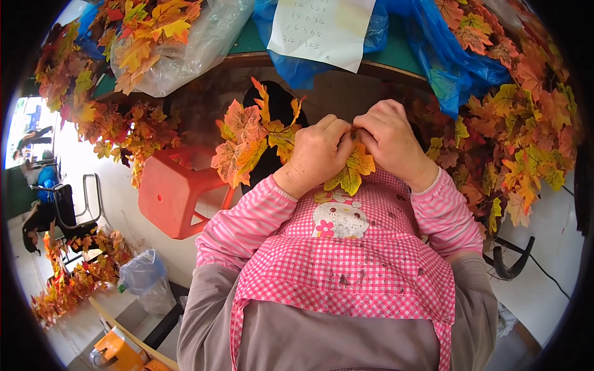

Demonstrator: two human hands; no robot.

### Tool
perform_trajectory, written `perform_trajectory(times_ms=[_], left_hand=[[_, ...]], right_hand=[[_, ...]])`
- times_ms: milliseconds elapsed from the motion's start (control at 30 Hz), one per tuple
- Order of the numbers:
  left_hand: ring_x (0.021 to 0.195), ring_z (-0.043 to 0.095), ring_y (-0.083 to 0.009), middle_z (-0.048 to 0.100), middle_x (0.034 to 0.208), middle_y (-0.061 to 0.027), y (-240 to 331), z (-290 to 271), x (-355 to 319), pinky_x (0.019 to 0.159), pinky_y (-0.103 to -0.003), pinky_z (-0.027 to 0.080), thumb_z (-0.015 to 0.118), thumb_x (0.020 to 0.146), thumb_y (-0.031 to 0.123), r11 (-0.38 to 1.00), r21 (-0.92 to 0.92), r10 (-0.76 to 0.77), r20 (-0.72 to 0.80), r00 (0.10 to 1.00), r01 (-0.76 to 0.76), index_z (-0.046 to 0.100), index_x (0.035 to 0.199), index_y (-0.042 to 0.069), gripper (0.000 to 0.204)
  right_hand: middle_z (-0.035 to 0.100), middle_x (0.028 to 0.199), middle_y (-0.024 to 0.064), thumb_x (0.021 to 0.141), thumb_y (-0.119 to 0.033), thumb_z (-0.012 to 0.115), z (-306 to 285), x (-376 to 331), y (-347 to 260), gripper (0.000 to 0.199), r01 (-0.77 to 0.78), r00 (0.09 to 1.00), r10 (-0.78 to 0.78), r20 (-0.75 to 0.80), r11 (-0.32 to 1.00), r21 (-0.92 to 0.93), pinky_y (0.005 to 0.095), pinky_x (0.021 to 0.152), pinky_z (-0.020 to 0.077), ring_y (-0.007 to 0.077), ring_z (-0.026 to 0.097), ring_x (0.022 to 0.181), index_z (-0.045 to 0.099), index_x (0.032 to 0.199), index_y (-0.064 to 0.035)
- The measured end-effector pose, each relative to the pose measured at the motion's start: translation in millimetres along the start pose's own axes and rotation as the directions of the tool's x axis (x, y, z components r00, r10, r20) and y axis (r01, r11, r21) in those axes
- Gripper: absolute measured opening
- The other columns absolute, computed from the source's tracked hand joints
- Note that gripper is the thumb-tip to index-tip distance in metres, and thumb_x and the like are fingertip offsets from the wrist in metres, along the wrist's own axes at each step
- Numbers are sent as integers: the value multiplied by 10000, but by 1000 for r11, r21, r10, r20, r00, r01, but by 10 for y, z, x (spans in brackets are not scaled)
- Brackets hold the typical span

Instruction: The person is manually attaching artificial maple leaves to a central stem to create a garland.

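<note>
In front of my chest I hold a garland of artificial maple leaves in orange, red and yellow. My left hand is closed on it, fingers curled, with a cluster of leaves spreading out to its left. My right hand pinches close beside the left one, thumb and fingers together at the stem. A yellow-green maple leaf hangs just below the two hands, over my pink checked apron. What the fingertips pinch between them is mostly hidden.
A green table ahead carries clear and blue plastic bags and a handwritten paper sheet. Leaf garlands hang at both sides. A red stool stands left, near a plastic-bagged container and an open cardboard box.
</note>
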State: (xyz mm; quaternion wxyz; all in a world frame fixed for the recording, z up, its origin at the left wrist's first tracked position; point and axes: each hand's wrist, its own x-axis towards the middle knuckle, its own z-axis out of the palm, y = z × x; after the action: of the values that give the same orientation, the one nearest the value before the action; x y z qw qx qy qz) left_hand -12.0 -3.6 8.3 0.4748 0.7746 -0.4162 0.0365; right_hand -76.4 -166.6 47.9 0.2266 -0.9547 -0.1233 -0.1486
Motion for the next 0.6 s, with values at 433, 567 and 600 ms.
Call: perform_trajectory(times_ms=[433,567,600], left_hand=[[717,631,-208,637,832,-98,-65,-15,-42,628,-316,503,600,870,104,924,-130,-345,123,930,360,616,953,9,128],[762,560,-81,613,825,-8,-295,25,-110,684,-234,469,580,921,141,514,-597,-473,402,784,616,627,974,-12,168],[765,563,-81,614,834,-1,-259,4,-76,690,-227,466,578,922,130,346,-652,-479,495,725,674,629,967,-10,155]], right_hand=[[595,888,132,778,44,610,156,-83,-117,181,-150,976,182,-120,960,236,348,748,484,303,591,863,587,953,0],[627,938,138,753,57,606,225,-209,-187,210,-79,990,98,-102,981,176,369,760,488,322,584,880,590,955,5],[627,938,138,753,57,606,240,-242,-190,210,-84,989,103,-103,981,175,369,760,488,322,584,880,590,955,5]])
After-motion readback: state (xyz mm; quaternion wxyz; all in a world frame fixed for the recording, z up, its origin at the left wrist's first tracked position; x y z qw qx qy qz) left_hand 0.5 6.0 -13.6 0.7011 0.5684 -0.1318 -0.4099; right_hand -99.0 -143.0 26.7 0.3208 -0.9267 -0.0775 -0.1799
